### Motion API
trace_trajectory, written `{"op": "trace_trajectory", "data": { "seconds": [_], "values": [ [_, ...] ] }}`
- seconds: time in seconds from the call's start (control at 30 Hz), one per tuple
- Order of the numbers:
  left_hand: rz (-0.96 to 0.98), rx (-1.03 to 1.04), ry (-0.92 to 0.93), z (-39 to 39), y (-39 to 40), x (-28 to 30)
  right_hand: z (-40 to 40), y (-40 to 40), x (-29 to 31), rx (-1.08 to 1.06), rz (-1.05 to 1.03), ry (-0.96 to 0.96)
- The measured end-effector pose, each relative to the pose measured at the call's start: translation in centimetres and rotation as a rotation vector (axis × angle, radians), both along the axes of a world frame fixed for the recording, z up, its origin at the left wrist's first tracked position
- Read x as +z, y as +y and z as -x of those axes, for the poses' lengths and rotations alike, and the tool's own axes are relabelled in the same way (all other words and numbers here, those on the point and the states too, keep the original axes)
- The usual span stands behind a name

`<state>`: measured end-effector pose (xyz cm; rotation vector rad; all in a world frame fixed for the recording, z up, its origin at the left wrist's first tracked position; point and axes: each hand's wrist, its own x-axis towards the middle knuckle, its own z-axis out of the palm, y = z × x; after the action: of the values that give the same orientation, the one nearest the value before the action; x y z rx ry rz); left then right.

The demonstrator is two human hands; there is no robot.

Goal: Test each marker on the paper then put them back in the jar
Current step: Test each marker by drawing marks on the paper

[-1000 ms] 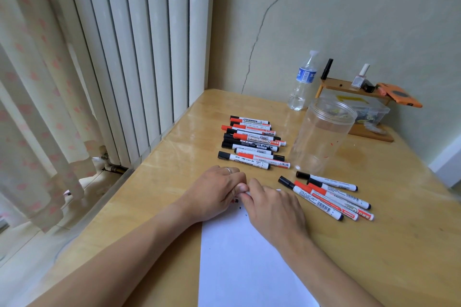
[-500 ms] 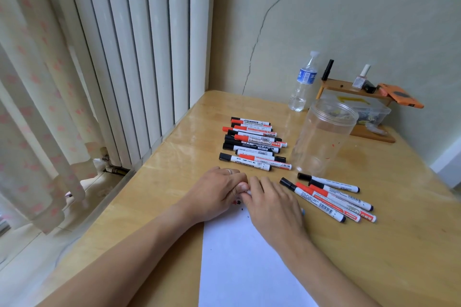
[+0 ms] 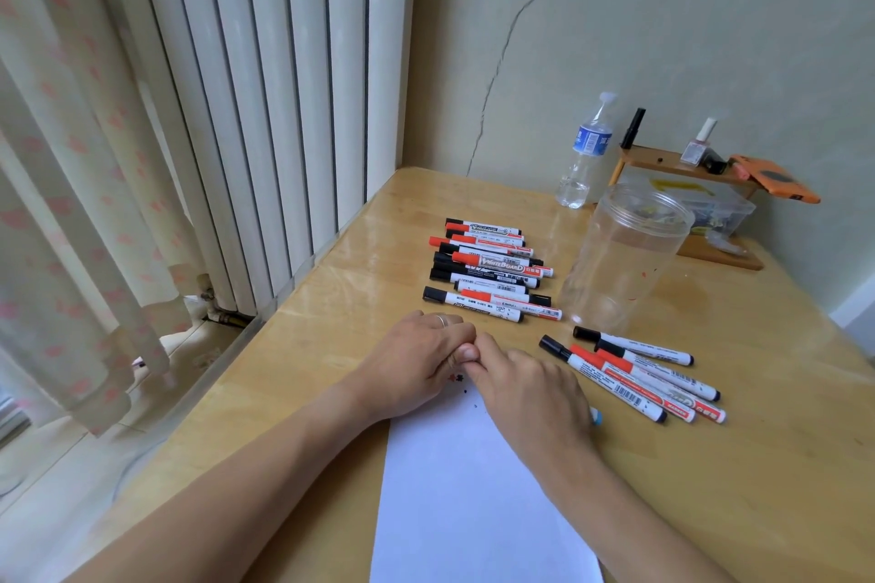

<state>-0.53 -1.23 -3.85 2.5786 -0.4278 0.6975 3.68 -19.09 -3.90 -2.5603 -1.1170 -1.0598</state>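
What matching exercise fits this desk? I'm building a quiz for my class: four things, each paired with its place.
Things:
1. jar
2. water bottle
3. sheet of paper
4. orange phone

Places:
A. on the small wooden shelf
B. under the two hands
C. by the wall, behind the jar
D. between the two groups of markers

Pairs: 1-D, 2-C, 3-B, 4-A

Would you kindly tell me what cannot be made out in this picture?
Head view:
- Marker: only a blue end shows; right hand covers the rest.
- Both hands' grip: fingers curl underneath, left hand too.
- Paper: near end cut off by the frame.
- Marks: too small.
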Motion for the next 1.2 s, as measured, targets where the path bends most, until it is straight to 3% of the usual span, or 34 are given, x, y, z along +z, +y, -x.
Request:
{"op": "trace_trajectory", "data": {
  "seconds": [0.2,0.3,0.43,0.57,0.67,0.8,1.0,1.2],
  "values": [
    [0.068,-0.004,0.055,-0.2,0.0,0.0,0.3,0.2,0.6,-0.030,0.001,0.110],
    [0.139,0.101,0.019,-0.3,0.2,0.0,0.3,0.0,0.6,-0.049,-0.060,0.146],
    [0.091,0.290,0.072,-0.6,0.7,-0.9,0.1,-0.4,0.6,-0.011,-0.076,0.146],
    [0.038,0.309,0.141,-0.7,0.5,-1.2,-0.2,-0.6,0.9,0.041,-0.118,0.214],
    [0.086,0.291,0.166,-0.5,0.6,-0.8,-0.1,-1.1,1.8,0.215,-0.214,0.414],
    [0.081,0.286,0.174,-0.5,0.6,-0.7,-0.6,-1.6,2.6,0.421,-0.351,0.526],
    [0.125,0.290,0.208,-0.6,0.7,-0.7,-0.4,-1.8,3.1,0.540,-0.827,1.440],
    [0.133,0.285,0.216,-0.6,0.7,-0.6,-0.1,-1.5,3.2,0.467,-0.855,1.501]
  ]
}}
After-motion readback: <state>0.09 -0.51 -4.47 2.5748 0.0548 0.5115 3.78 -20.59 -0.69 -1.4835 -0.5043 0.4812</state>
